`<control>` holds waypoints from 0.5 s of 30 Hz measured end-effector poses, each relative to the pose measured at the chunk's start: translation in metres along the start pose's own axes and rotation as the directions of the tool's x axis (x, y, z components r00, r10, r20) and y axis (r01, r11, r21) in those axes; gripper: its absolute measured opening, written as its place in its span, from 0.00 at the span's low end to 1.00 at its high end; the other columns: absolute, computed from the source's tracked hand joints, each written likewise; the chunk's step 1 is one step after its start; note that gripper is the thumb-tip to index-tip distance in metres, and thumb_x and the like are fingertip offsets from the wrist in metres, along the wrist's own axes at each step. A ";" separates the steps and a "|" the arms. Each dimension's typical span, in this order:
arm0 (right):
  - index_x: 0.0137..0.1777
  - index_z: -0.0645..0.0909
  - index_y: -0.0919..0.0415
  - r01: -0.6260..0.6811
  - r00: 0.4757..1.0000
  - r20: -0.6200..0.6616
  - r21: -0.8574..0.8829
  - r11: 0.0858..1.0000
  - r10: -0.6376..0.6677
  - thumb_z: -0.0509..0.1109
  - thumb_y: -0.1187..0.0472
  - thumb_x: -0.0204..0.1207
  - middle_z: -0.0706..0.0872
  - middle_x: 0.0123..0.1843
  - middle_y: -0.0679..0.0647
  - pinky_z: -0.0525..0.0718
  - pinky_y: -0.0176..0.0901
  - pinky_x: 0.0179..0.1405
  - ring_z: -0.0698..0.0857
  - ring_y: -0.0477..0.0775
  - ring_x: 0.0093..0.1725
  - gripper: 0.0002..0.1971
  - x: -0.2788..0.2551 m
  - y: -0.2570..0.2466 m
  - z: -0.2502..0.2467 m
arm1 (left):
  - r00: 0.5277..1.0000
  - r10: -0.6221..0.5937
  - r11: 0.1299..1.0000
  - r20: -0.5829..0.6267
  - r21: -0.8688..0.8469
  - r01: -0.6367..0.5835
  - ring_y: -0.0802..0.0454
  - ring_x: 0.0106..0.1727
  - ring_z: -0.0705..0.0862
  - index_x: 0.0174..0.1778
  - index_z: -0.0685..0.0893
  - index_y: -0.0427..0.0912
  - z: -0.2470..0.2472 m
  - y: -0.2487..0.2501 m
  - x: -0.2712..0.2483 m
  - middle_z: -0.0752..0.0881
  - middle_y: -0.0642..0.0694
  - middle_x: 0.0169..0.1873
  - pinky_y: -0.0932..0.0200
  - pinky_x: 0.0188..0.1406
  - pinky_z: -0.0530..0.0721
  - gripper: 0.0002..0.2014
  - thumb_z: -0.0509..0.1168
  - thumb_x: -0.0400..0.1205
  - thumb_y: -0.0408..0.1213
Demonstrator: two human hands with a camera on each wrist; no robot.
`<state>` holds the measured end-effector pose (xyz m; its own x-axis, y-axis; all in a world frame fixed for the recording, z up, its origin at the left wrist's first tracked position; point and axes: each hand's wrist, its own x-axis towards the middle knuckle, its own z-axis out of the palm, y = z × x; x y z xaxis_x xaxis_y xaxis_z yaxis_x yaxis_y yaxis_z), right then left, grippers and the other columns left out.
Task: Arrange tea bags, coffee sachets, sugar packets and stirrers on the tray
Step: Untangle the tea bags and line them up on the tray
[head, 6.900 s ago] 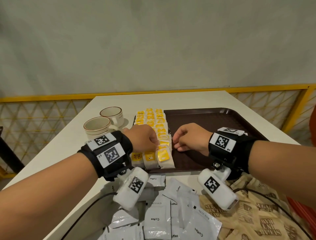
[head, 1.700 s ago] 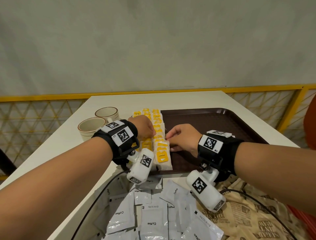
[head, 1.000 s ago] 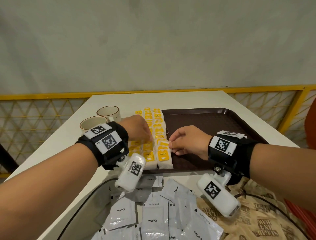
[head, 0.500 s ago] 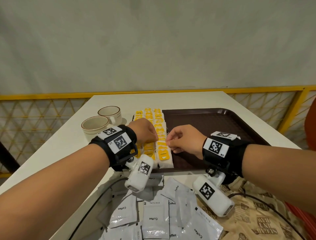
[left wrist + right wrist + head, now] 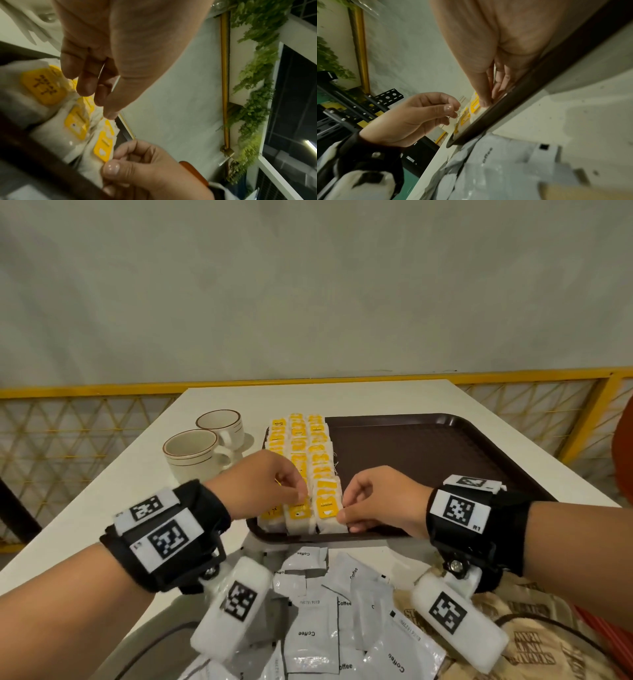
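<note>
Tea bags (image 5: 298,446) with yellow tags lie in three rows along the left side of the dark brown tray (image 5: 428,460). My right hand (image 5: 342,513) pinches the right edge of the nearest tea bag (image 5: 327,510) in the right-hand row, thumb on top; the left wrist view shows this tea bag (image 5: 102,146) too. My left hand (image 5: 303,496) pinches the top edge of a neighbouring tea bag (image 5: 104,119) between thumb and forefinger. White coffee sachets (image 5: 310,631) lie in a heap in front of the tray. Brown sugar packets (image 5: 534,645) lie at the near right. No stirrers are in view.
Two cream cups (image 5: 195,453) (image 5: 221,426) stand on the white table (image 5: 359,398) left of the tray. The tray's right part is bare. A yellow mesh railing (image 5: 85,440) runs behind the table in front of a grey wall.
Both hands have come nearer along the tea bag rows, from the middle to the tray's front edge. The right hand now pinches the nearest bag.
</note>
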<state>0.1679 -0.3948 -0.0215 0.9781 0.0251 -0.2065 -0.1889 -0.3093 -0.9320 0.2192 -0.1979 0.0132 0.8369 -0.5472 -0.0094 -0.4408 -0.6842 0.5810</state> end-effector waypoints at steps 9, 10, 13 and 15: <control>0.34 0.78 0.58 0.124 0.992 0.056 -0.317 0.940 -0.112 0.84 0.64 0.63 0.78 0.30 0.52 0.81 0.36 0.27 0.78 0.48 0.30 0.14 0.001 -0.008 0.005 | 0.988 0.037 0.992 0.147 0.111 -0.053 0.64 0.43 0.83 0.47 0.92 0.53 0.014 -0.004 -0.003 0.89 0.58 0.41 0.68 0.46 0.81 0.06 0.70 0.79 0.41; 0.34 0.78 0.58 0.129 0.991 0.067 -0.346 0.929 -0.113 0.84 0.64 0.63 0.79 0.30 0.52 0.80 0.39 0.29 0.77 0.49 0.30 0.14 0.003 -0.009 0.007 | 0.989 0.026 0.993 0.148 0.107 -0.042 0.63 0.43 0.84 0.48 0.92 0.52 0.015 -0.004 -0.001 0.89 0.57 0.41 0.67 0.48 0.82 0.06 0.70 0.79 0.41; 0.34 0.77 0.57 0.109 0.994 0.057 -0.400 0.910 -0.094 0.85 0.61 0.62 0.79 0.30 0.51 0.78 0.36 0.25 0.77 0.47 0.29 0.15 0.009 -0.010 0.010 | 0.992 0.001 0.998 0.123 0.055 -0.008 0.64 0.39 0.82 0.46 0.92 0.50 0.015 -0.002 0.003 0.89 0.55 0.39 0.74 0.41 0.78 0.06 0.70 0.79 0.38; 0.35 0.78 0.57 0.082 0.996 0.053 -0.408 0.909 -0.066 0.84 0.59 0.63 0.80 0.30 0.50 0.77 0.35 0.24 0.77 0.44 0.29 0.15 0.009 -0.013 0.009 | 0.994 -0.009 1.000 0.105 0.004 0.009 0.58 0.40 0.84 0.44 0.92 0.50 0.010 0.000 0.002 0.90 0.50 0.41 0.70 0.42 0.80 0.05 0.70 0.79 0.37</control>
<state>0.1785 -0.3820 -0.0141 0.9824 0.0958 -0.1605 -0.0562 -0.6673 -0.7426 0.2174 -0.2040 0.0053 0.8024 -0.5883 -0.1000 -0.4347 -0.6910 0.5776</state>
